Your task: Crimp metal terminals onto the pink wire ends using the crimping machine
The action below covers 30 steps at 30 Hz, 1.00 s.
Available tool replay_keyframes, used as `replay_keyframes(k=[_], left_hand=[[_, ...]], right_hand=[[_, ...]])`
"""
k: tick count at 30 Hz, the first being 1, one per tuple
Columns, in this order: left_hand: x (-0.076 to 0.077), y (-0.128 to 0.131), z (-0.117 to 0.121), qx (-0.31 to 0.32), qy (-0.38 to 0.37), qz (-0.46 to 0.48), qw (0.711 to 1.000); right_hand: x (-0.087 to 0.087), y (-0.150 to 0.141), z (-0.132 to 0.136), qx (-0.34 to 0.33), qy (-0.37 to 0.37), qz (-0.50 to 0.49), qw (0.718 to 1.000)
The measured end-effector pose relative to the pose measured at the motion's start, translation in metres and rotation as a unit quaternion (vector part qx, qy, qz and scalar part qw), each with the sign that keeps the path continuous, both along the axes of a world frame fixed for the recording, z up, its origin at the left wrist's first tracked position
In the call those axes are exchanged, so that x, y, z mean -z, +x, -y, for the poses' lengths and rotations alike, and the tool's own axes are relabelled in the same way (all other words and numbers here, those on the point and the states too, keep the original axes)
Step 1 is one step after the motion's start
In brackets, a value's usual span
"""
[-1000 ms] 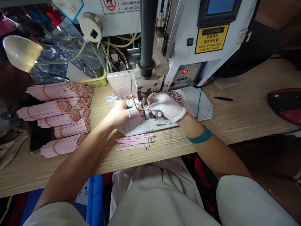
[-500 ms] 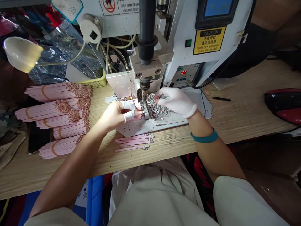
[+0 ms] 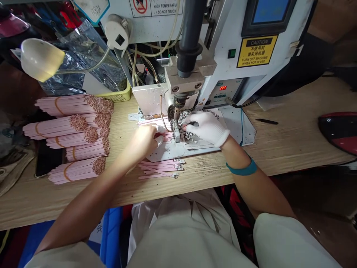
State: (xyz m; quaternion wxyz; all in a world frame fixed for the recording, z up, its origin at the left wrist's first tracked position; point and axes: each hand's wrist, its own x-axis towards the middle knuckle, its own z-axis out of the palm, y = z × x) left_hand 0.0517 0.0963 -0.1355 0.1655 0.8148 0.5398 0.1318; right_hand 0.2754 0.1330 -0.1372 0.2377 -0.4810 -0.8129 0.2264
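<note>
One left hand (image 3: 143, 139), fingers curled on flat pink strips (image 3: 164, 136); gloved right hand (image 3: 206, 128), fingers pinched over metal tabs (image 3: 188, 137).

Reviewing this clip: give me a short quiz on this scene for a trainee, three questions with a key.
1. Which hand wears the full white glove, and which has only white finger cots?
2. True or false: the bundles of pink strips on the bench are bound with orange bands.
3. What does the yellow caution label say to do when the machine is not in use?

Key:
1. The right hand wears the glove; the left hand has the finger cots.
2. True.
3. Turn off the machine.
</note>
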Motion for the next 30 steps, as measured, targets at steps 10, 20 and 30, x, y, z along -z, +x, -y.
replay_keyframes(k=[10, 20, 30], left_hand=[[0.001, -0.003, -0.005, 0.05, -0.012, 0.036, 0.998], [-0.005, -0.009, -0.009, 0.088, -0.095, 0.067, 0.989], [-0.01, -0.017, -0.012, 0.081, -0.126, 0.169, 0.974]], right_hand=[[-0.009, -0.004, 0.008, 0.067, -0.3, -0.271, 0.912], [-0.007, -0.01, 0.008, 0.037, -0.321, -0.35, 0.879], [-0.001, -0.016, 0.009, 0.008, -0.349, -0.359, 0.866]])
